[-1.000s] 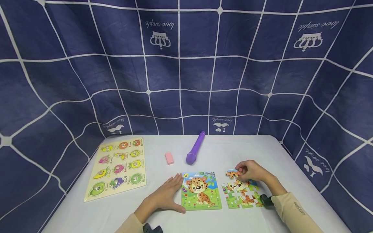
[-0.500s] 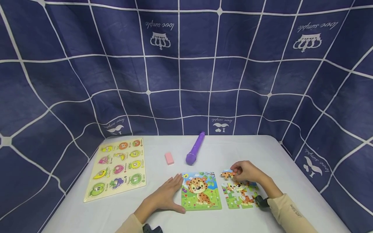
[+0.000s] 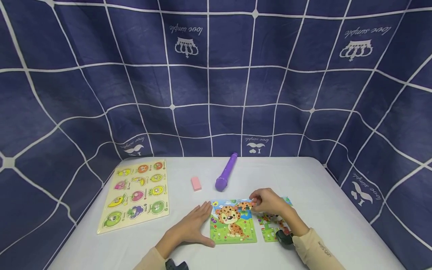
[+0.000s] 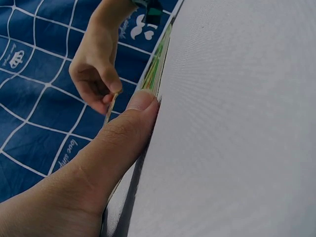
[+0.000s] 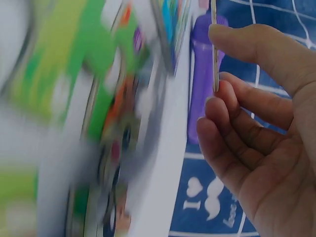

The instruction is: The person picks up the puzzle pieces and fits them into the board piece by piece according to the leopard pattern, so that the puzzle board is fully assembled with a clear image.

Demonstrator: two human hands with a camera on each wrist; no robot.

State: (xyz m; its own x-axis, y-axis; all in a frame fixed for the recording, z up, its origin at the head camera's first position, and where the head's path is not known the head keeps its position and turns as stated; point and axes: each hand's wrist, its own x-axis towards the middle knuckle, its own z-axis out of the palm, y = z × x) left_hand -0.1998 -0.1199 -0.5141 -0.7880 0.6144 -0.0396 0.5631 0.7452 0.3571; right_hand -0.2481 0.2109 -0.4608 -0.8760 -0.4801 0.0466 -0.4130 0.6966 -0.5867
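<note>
My right hand (image 3: 268, 201) pinches a jigsaw puzzle piece (image 3: 245, 206) with an orange spotted print, over the upper right of the leopard picture board (image 3: 233, 227). In the right wrist view the piece (image 5: 216, 59) shows edge-on between thumb and fingers. My left hand (image 3: 195, 224) lies with straight fingers along the board's left edge; its thumb (image 4: 118, 133) rests at the board's near corner. Right of the board lie the other puzzle pieces (image 3: 270, 233), fitted loosely together and partly hidden under my right forearm.
A purple toy microphone (image 3: 226, 172) lies behind the board, with a pink block (image 3: 196, 183) to its left. On the far left sits a wooden fruit puzzle board (image 3: 136, 193). A blue checked curtain (image 3: 216, 82) closes off the table's back and sides.
My right hand has carried the puzzle piece leftward, from above the loose pieces to over the leopard board. The left hand stays where it was.
</note>
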